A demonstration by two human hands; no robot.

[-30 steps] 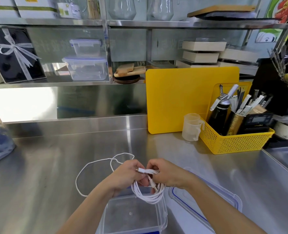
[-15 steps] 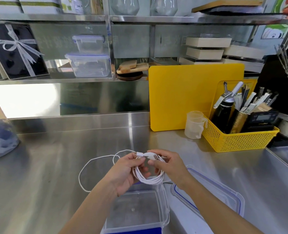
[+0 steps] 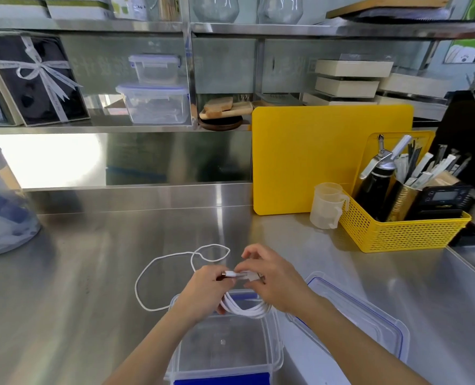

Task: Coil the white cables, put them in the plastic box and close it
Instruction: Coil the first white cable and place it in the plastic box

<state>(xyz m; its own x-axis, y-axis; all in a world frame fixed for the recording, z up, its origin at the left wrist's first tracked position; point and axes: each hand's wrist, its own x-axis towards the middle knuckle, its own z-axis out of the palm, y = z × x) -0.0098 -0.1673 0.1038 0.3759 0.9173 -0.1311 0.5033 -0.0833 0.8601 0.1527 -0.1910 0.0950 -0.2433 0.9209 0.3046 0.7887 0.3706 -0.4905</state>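
We log: steel counter point(image 3: 91, 273) carries open plastic box point(image 3: 275, 343), lid point(image 3: 369, 323) just right of it. A loose cable loop point(image 3: 144, 273) lies off box's far-left corner. Over box's far rim, left hand point(image 3: 203, 293) and right hand point(image 3: 275, 282) both grasp coiled white cable point(image 3: 247, 310)

no legible text, scale point(image 3: 444, 200) display and box labels too blurred

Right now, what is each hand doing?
Left hand: grips the coiled white cable.
Right hand: pinches the same cable at its top.
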